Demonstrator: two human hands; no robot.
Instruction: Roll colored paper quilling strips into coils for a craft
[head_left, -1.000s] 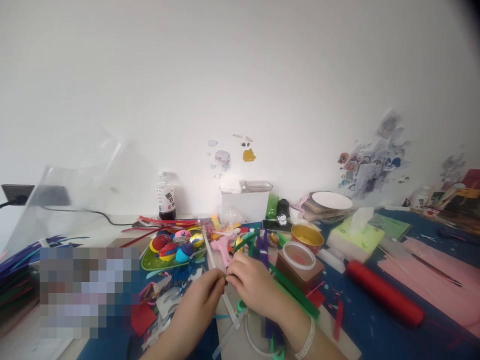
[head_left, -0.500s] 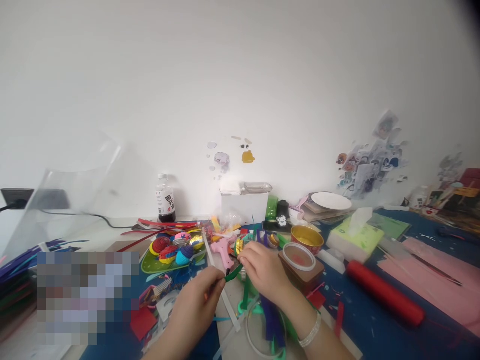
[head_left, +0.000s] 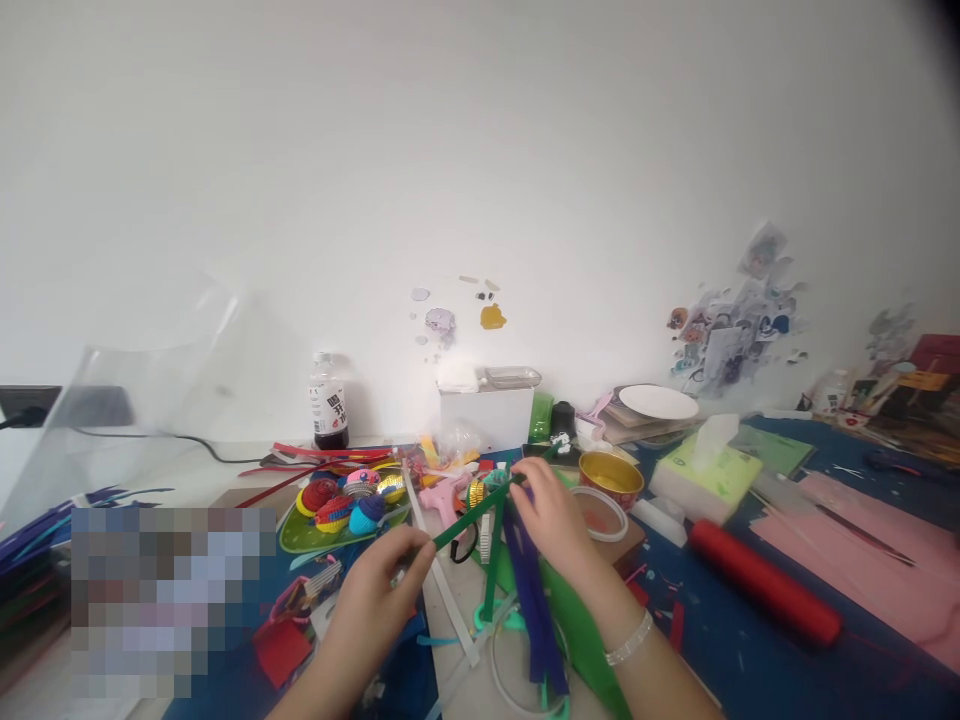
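A narrow green strip is stretched slantwise between my two hands. My left hand pinches its lower end, thumb against fingers. The upper end sits in the fingertips of my right hand, which wears a sparkling bracelet at the wrist. Just behind the strip lie a pink hot glue gun and a small gold ridged piece. Below my right hand, purple strips and another green strip hang down over a clear ring.
A green tray of colourful ridged balls stands left of centre, near a bottle. On the right are a gold tin, a tissue pack, a red roll and pink sheets. Paper scraps litter the middle.
My hands have moved apart, my right hand up and right, my left slightly left and down. More of the green strip shows, now straight between them.
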